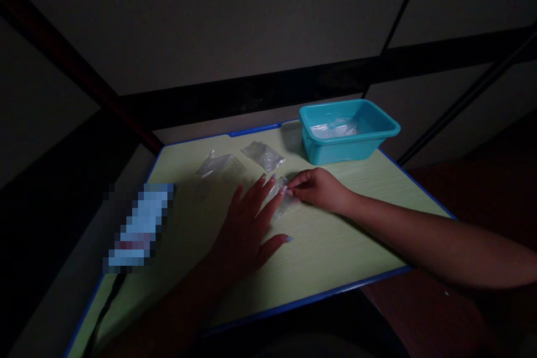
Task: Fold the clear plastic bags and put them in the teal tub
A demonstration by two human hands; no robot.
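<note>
A clear plastic bag (282, 210) lies on the tabletop, partly covered by my hands. My left hand (251, 221) rests over it with fingers spread, its fingertips on the plastic. From the right, my right hand (319, 189) pinches the bag's edge between thumb and fingers, close to my left fingertips. Farther back lies a second clear plastic bag (263, 156), flat and creased. To the left of that one sits another crumpled clear bag (221, 165). Whether the bags contain anything is too dim to make out.
A turquoise plastic basin (344, 148) stands at the back right of the table, with clear plastic (334, 128) inside. On the left is a pixelated bright device (140, 226) with a dark cable (104, 307). The pale table (335, 257) has a blue edge; a wall (251, 22) rises behind.
</note>
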